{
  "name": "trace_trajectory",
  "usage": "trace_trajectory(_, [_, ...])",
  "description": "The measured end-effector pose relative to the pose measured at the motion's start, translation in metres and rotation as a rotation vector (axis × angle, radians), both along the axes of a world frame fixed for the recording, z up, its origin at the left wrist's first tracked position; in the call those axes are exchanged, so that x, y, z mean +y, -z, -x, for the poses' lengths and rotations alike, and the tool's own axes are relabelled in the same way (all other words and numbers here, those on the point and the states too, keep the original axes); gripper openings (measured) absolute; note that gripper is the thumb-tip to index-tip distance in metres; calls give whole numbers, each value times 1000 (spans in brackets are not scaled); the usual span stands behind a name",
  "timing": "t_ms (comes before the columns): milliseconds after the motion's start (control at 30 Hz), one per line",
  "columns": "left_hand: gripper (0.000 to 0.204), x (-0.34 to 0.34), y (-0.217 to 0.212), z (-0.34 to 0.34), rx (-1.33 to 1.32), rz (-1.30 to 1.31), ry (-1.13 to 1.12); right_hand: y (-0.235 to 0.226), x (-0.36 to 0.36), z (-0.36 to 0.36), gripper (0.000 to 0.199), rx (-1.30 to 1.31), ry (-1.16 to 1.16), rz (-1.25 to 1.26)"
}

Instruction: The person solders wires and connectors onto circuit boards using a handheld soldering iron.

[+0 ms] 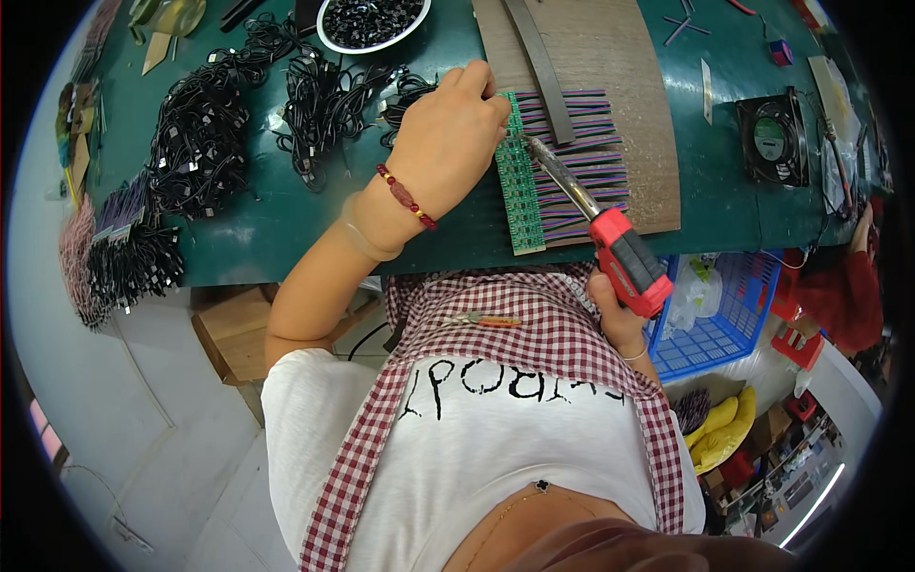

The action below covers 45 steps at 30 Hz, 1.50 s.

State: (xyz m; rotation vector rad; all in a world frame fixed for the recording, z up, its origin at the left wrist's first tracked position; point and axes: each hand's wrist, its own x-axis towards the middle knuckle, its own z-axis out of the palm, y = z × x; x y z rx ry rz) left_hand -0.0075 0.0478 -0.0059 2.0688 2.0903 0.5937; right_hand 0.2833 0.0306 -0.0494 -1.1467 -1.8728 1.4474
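Left hand (448,133) pressed flat, fingers together, on the green circuit strip (519,191) lying on the wooden board (648,143) on the bench (286,219). Right hand (615,310) clamped on the soldering iron (610,238), tip at strip's edge. Strip looks thin, light, fragile; hold by its edges.

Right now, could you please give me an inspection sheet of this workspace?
Surface: green bench top with a wooden board on it.
Job's things: green circuit strip with striped ribbon wires on the board; soldering iron tip at the strip.
Clutter: bowl of black parts, small fan, blue basket below the bench edge.
Hands: left hand rests on the strip; right hand grips the iron's red handle.
Cables: black cable bundles heaped at the left.
Surroundings: another person's red sleeve at the right.
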Motion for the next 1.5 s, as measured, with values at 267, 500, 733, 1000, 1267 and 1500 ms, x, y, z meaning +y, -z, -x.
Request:
trace_trajectory(267, [6,0,1,-1,-4,7,1,-5,-1,5,12,54,33,-23])
trace_trajectory(500, [7,0,1,0,1,32,4,0,-1,-1,13,63,28,25])
trace_trajectory(733, [9,-1,1,0,22,41,-3,-2,0,2,29,75,-112,-145])
trace_trajectory(1000, [14,-27,-19,31,31,-114,-247,-21,3,14,38,317,171,167])
trace_trajectory(1267, [10,-57,14,99,-48,-159,-513,-31,20,21,37,420,143,127])
trace_trajectory(1500, [49,-60,-21,37,-1575,-232,-486,-60,22,48,37,542,203,223])
